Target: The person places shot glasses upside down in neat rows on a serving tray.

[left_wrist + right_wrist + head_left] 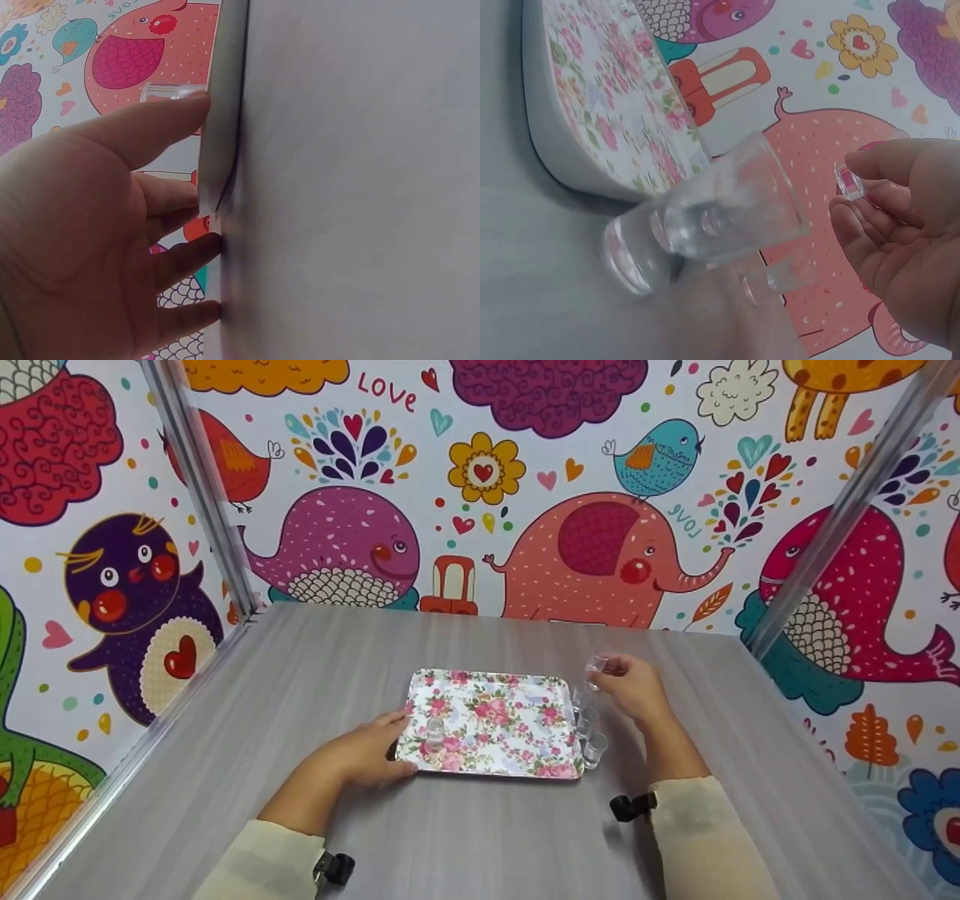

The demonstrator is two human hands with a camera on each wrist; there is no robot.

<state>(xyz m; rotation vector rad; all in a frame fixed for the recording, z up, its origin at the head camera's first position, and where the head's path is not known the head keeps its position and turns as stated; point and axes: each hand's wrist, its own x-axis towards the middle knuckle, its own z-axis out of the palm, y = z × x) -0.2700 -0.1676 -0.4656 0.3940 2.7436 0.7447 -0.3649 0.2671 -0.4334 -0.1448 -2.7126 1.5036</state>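
A floral tray [495,735] lies on the table. My left hand [367,751] rests against its left end, thumb on the near rim, fingers straight; in the left wrist view some fingertips [214,309] touch the table. One small clear shot glass [435,733] stands on the tray's left part. Beyond the tray's far right corner, my right hand [636,687] pinches another shot glass [597,669] between thumb and fingers, above the table; it shows as a small clear rim [849,182] in the right wrist view. Several shot glasses [595,750] stand beside the tray's right edge.
A grey wood-grain table [480,840] surrounds the tray. Behind it and at the sides stand walls with cartoon animals [592,559], joined by metal posts [202,495]. One clear glass [727,210] is close to the right wrist camera, near the tray's corner.
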